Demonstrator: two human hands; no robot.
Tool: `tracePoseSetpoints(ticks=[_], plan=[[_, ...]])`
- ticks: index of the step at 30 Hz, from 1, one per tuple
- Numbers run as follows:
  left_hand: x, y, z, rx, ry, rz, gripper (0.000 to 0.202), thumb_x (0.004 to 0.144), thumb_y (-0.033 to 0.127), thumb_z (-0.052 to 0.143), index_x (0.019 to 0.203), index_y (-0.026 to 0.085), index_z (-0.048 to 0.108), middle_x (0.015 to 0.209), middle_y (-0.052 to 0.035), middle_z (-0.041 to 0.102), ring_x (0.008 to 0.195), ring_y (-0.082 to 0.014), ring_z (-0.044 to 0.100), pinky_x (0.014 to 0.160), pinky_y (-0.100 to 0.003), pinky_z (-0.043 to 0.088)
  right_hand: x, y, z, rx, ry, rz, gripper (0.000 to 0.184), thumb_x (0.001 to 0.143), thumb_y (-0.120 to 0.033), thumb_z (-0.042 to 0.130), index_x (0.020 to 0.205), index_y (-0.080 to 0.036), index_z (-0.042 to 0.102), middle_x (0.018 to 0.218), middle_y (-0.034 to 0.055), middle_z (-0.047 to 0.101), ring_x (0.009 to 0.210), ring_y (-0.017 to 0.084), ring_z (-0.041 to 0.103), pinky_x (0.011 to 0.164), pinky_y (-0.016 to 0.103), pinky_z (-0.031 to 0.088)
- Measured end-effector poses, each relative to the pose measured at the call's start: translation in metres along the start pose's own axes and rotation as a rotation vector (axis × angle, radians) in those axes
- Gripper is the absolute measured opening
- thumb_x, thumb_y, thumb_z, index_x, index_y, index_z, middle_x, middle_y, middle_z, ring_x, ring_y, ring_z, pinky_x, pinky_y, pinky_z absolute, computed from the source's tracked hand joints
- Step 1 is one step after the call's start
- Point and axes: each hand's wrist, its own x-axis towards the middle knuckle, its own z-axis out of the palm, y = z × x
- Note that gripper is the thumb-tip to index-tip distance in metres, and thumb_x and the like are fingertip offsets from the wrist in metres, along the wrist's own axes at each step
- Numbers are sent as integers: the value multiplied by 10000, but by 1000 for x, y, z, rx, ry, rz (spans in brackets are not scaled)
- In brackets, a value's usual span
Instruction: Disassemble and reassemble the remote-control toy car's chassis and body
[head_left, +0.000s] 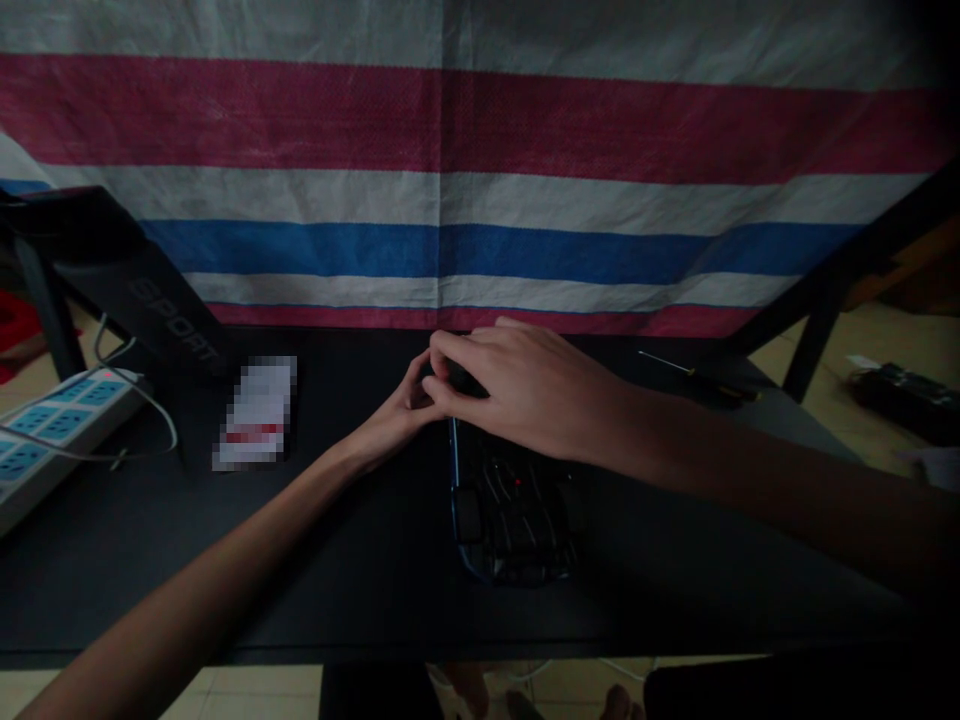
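Observation:
A toy car lies on the dark table with its black underside up and its near wheels showing. A blue edge runs along its left side, and a small red dot shows on the underside. My right hand reaches over the car's far end, thumb and fingers curled round a dark part there. At the far left corner is my left hand, its fingers bent against the car and close to the right thumb. The right hand covers the car's far half, so the exact contact is hidden.
A white power strip with a cable stands at the left, beside a black item marked SPORT. A blurred white packet lies nearby. At the right back is a thin screwdriver. A striped sheet hangs behind the table.

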Motion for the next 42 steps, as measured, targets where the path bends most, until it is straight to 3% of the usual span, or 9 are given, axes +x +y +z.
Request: tracePoseSetpoints(ticks=[4,12,17,20,27,34,39,42], plan=[[2,-2,1,-23,9,-20,1028,848,303,957,1716,291,407,1517,-145,691,1406,-358,655,1300,-605,425,4,3,0,23,-50,23,260,1166,-305,526,1124,-184,751,935,57,771,822,194,653,748,345,341],[-2,1,0,14,-6,-26,1049,871,372,940,1738,286,356,1529,-157,652,1348,-338,669,1327,-658,378,2,4,0,19,-33,-49,104,1054,-219,615,1134,-170,662,1039,77,730,961,231,641,898,364,403],[-1,3,4,-17,5,-27,1046,863,374,949,1725,269,366,1542,-158,656,1414,-352,635,1348,-653,345,2,-1,0,-92,-21,22,228,1138,-352,551,1134,-184,706,915,65,741,820,226,634,762,374,341],[0,2,3,-33,-2,-38,1074,834,307,962,1723,288,361,1545,-149,659,1381,-338,659,1330,-638,381,3,1,-1,-11,-80,34,230,1157,-310,511,1185,-182,701,904,53,742,775,204,632,708,362,318],[0,0,-1,13,10,-45,1078,832,336,966,1729,293,371,1499,-141,659,1339,-328,670,1346,-657,341,3,1,-5,19,-105,-18,198,1049,-214,622,1232,-140,642,1068,101,745,955,239,652,854,358,404],[1,1,1,-12,0,-45,1089,844,329,951,1740,318,333,1503,-119,661,1311,-297,666,1324,-626,379,1,4,-2,-132,-27,72,261,1150,-388,554,1129,-187,720,849,55,729,789,231,633,706,365,293],[0,4,3,6,11,-68,1092,847,316,945,1744,333,323,1515,-114,640,1344,-289,649,1347,-614,348,2,9,-4,-2,-110,14,182,1106,-216,560,1218,-143,684,937,59,739,796,198,619,733,345,344],[1,4,2,-3,2,-77,1123,845,332,953,1752,313,292,1531,-134,626,1337,-298,659,1351,-629,333,-1,7,-5,-11,-104,6,203,1053,-195,594,1236,-132,656,1016,84,739,883,222,627,790,347,378]])
